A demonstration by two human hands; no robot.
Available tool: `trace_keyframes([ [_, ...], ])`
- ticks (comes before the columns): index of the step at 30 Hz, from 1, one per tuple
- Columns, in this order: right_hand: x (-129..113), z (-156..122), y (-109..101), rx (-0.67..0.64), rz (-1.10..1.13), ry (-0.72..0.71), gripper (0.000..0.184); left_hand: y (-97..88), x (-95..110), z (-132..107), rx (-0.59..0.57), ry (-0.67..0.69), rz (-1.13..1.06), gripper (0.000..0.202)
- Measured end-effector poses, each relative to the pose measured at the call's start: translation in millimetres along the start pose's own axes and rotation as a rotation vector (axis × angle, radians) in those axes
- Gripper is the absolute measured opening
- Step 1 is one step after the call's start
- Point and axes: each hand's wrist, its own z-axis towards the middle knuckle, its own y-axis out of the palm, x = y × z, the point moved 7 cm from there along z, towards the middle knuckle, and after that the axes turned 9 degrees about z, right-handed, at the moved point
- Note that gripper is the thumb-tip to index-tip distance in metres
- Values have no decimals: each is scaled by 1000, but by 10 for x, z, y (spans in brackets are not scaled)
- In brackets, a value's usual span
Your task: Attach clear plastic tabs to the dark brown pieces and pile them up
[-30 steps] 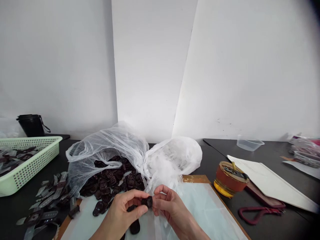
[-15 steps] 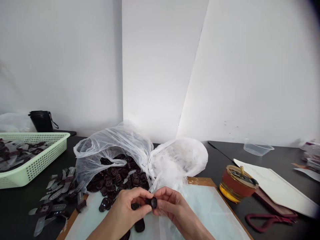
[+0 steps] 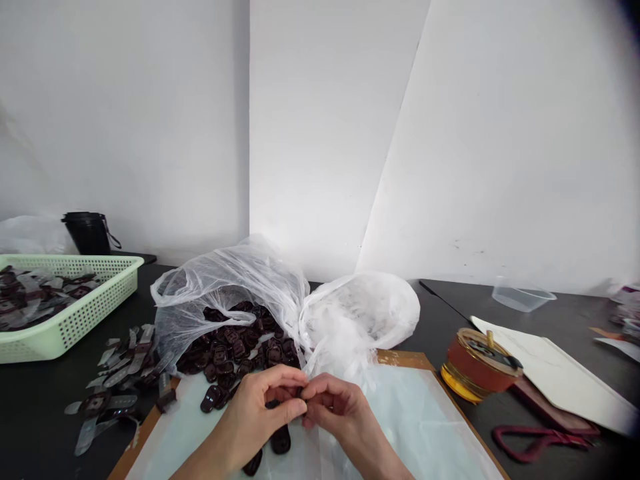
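My left hand (image 3: 263,408) and my right hand (image 3: 337,403) meet over the pale blue sheet (image 3: 410,427). Fingertips of both pinch a small dark plastic piece (image 3: 301,393), now mostly hidden between them. Below my left fingers lie loose dark rounded pieces (image 3: 281,439). A pile of similar glossy dark brown pieces (image 3: 235,348) spills from a clear plastic bag (image 3: 235,267) just beyond. Beside it, a second, whitish bag (image 3: 365,310) holds translucent contents I cannot make out.
Dark pieces with clear strips (image 3: 120,373) lie at left, near a pale green basket (image 3: 85,327) filled with more. A black cup (image 3: 87,233) stands behind. On the right are a round red-and-yellow container (image 3: 477,367), dark red scissors (image 3: 537,440) and a clear tub (image 3: 523,295).
Both hands have drawn closer together, and the dark piece has turned so that less of it shows. The view has shifted slightly.
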Motion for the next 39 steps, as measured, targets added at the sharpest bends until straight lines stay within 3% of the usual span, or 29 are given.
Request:
trace_keyframes([
  [4, -5, -24, 55, 28, -3, -36, 22, 64, -100, 34, -43, -21, -223, 20],
  [10, -82, -37, 40, 89, -26, -148, 18, 112, -189, 49, -51, -64, -351, 26],
  [17, -287, -126, 82, 136, -408, -320, 8, 80, -187, 10, 27, -134, -312, 26],
  [22, -445, -179, 98, 158, -483, -388, 10, 54, -215, 1, 52, -204, -303, 29],
  [29, -402, -172, 131, 49, -272, -262, 11, 97, -306, 17, -7, -198, -403, 32],
  [35, -362, -169, 204, -55, -88, -210, 17, 159, -253, 31, -59, -122, -450, 28],
  [39, -331, -135, 198, -14, 12, -177, 23, 184, -289, 25, -63, -124, -470, 26],
])
